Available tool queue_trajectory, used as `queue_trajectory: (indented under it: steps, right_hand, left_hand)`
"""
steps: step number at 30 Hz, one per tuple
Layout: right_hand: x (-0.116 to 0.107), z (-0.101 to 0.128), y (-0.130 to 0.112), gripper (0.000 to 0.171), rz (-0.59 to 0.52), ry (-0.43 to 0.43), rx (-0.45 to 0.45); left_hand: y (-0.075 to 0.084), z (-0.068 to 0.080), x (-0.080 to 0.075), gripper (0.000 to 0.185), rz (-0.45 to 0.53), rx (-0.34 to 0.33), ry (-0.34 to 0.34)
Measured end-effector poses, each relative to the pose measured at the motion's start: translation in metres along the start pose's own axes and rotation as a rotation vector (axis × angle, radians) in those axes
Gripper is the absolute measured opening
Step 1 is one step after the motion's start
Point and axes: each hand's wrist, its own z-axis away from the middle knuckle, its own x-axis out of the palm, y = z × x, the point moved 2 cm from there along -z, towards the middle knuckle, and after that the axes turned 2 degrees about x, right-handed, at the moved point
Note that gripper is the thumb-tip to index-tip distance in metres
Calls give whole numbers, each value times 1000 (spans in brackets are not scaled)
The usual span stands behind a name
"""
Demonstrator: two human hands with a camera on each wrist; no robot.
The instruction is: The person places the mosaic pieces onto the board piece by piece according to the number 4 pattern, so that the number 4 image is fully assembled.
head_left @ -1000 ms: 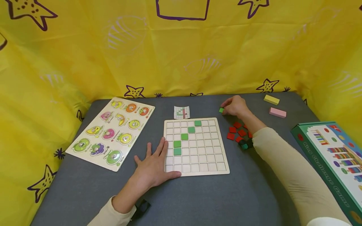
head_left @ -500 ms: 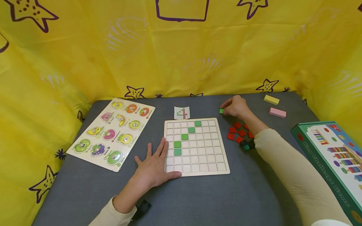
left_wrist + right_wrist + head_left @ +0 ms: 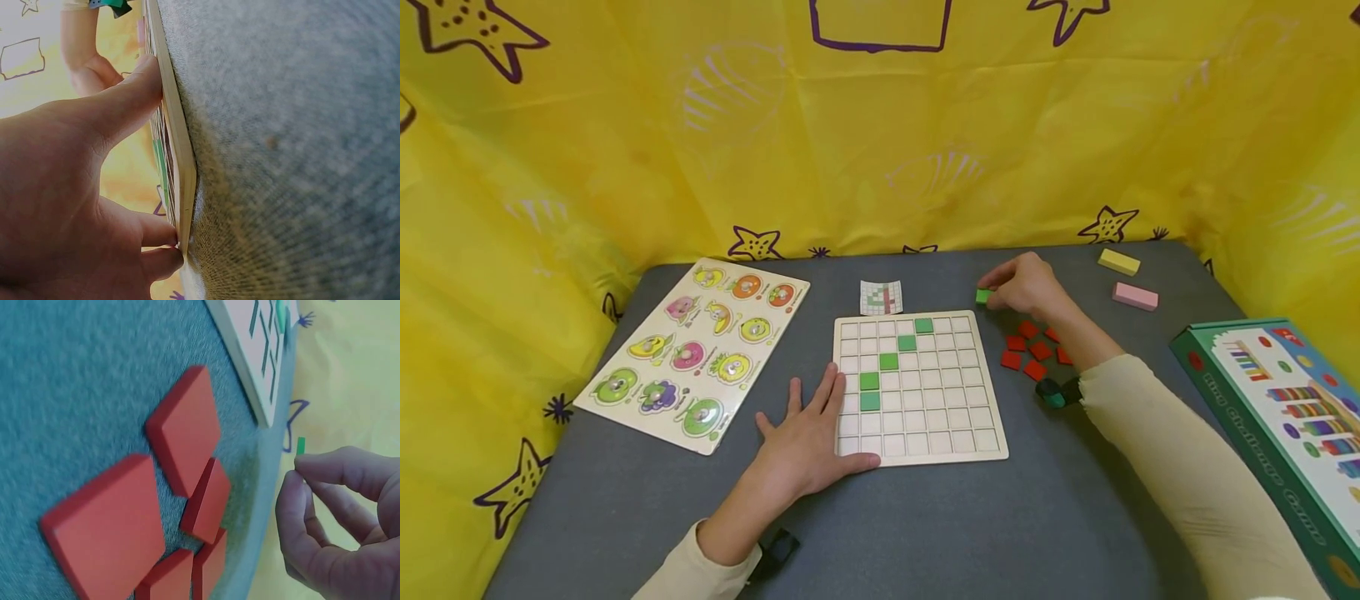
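Lifted slightly since the earlier frame, your right hand [image 3: 1026, 285] pinches a small green square tile [image 3: 983, 296] between fingertips, at one o'clock from the pale wooden grid board [image 3: 925, 433]. Your left hand [image 3: 808, 442] lies spread flat, pressing the board's seven o'clock corner. Red square tiles [image 3: 1028, 350] lie at three o'clock.

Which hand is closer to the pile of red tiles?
The right hand: it hovers just beyond the red tiles, pinching a green tile. The left hand rests flat across the grid board, at its near-left corner.
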Motion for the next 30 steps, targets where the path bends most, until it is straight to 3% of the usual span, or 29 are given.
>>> queue_trajectory:
  steps: [17, 30]
  right_hand:
    - [11, 29, -9, 33, -85, -96, -43]
    - [36, 45, -21, 31, -126, -140, -85]
  left_hand:
    - [1, 2, -2, 122, -1, 2, -12]
    - [1, 2, -2, 122, -5, 3, -9]
